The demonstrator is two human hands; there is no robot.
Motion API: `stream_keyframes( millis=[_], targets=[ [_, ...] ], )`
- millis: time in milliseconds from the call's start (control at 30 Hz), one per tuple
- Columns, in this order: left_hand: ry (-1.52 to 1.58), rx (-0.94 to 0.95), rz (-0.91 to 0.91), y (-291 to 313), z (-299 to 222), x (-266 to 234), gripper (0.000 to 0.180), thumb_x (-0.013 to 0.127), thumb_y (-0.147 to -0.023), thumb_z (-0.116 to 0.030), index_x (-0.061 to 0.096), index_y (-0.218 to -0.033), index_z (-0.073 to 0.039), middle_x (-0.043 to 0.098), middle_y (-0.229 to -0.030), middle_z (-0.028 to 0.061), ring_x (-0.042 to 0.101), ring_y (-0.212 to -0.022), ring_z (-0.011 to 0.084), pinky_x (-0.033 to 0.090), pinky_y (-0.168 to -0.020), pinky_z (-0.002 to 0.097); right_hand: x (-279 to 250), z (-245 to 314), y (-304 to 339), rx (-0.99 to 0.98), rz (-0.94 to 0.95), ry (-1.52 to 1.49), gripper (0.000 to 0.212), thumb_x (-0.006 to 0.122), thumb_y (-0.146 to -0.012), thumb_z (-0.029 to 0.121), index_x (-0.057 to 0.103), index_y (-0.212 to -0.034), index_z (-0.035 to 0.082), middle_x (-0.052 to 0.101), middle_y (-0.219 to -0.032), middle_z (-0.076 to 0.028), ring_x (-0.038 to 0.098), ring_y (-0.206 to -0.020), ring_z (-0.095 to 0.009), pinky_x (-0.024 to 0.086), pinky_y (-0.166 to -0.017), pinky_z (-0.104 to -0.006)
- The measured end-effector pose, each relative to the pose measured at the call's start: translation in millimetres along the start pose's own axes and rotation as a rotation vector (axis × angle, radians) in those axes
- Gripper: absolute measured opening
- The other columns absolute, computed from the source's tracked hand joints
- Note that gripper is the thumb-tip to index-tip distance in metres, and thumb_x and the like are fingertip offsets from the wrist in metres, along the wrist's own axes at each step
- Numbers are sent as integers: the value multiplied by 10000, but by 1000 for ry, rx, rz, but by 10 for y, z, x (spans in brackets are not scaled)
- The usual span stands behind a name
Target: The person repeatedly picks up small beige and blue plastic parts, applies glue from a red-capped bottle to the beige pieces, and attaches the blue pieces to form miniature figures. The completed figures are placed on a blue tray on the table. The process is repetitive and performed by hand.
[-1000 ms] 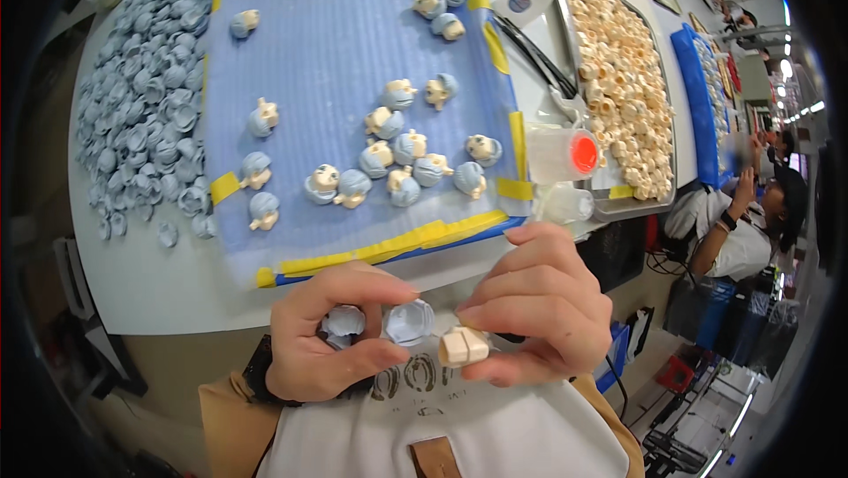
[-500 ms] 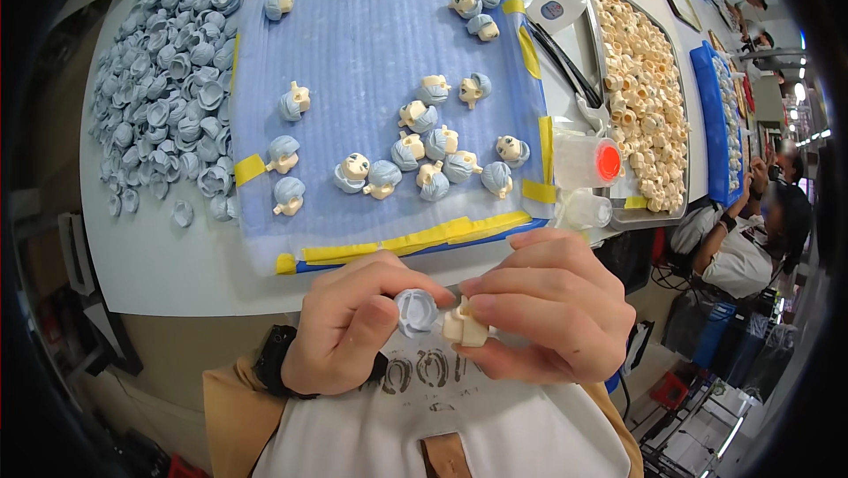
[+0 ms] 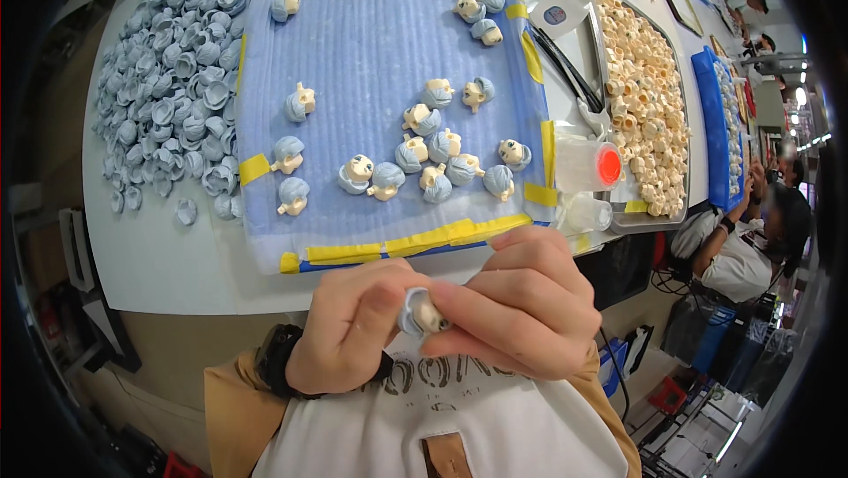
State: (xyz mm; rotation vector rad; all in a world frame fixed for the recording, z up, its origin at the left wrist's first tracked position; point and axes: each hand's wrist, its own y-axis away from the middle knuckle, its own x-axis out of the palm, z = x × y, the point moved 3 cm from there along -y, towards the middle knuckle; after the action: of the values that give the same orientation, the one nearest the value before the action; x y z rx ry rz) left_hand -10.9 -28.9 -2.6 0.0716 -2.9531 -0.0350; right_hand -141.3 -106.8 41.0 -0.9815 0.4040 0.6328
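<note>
A white table [image 3: 168, 279] fills most of the view, and on it lies a blue mat [image 3: 371, 63] edged with strips of yellow tape [image 3: 380, 253]. Left of the mat spreads a heap [image 3: 177, 80] of pale blue shells, a few strays at its near edge. To the right stands a metal tray [image 3: 643, 223] bearing many cream pieces [image 3: 649, 116]; beyond it is a blue tray [image 3: 702, 138]. The right hand [image 3: 521, 306] and left hand [image 3: 349, 323] meet in front of the table's near edge, before the person's chest. Between mat and metal tray are a white bottle [image 3: 561, 11], a black-handled tool [image 3: 565, 67], a clear jar [image 3: 579, 164] with a red disc on its end, and a smaller clear cup [image 3: 587, 213]. Blue-and-cream heads [image 3: 386, 179] dot the mat, mostly toward its near half and far edge. Smallest are the two held parts: the left fingers pinch a blue shell [image 3: 407, 314], the right thumb and fingers pinch a cream face [image 3: 428, 312] against it, both grips narrow. Whether the left palm holds more is hidden.
</note>
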Motion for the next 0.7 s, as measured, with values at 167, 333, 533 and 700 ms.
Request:
stream_keyframes(
  millis=[167, 333, 533, 700],
  targets=[
    [240, -183, -104, 14, 68, 31, 447, 317, -980, -316, 586, -907, 32, 537, -690, 13, 390, -517, 40, 290, -456, 193, 85, 31, 50, 51, -46, 179, 304, 721, -663, 273, 664, -842, 34, 558, -707, 1, 498, -631, -165, 396, -548, -298],
    [266, -274, -233, -31, 40, 125, 450, 321, -979, -334, 588, -889, 17, 502, -660, -2, 383, -525, 37, 298, -459, 186, 105, 26, 22, 115, -43, 271, 368, 713, -626, 305, 670, -879, 42, 570, -749, 6, 512, -667, -169, 397, -603, -306],
    [178, -281, -43, -21, 80, 128, 494, 296, -978, -368, 571, -830, 14, 496, -611, -1, 397, -512, 43, 304, -447, 189, 116, -29, 162, 140, -56, 273, 439, 705, -505, 272, 656, -879, 46, 572, -763, -1, 515, -663, -182, 379, -634, -314],
    [229, -262, 24, -26, 82, 134, 459, 304, -975, -351, 560, -869, 15, 509, -668, 33, 411, -473, 58, 309, -418, 195, 110, -57, 146, 140, -32, 176, 386, 711, -489, 252, 640, -809, 47, 555, -715, -4, 506, -644, -184, 362, -644, -319]
  ],
)
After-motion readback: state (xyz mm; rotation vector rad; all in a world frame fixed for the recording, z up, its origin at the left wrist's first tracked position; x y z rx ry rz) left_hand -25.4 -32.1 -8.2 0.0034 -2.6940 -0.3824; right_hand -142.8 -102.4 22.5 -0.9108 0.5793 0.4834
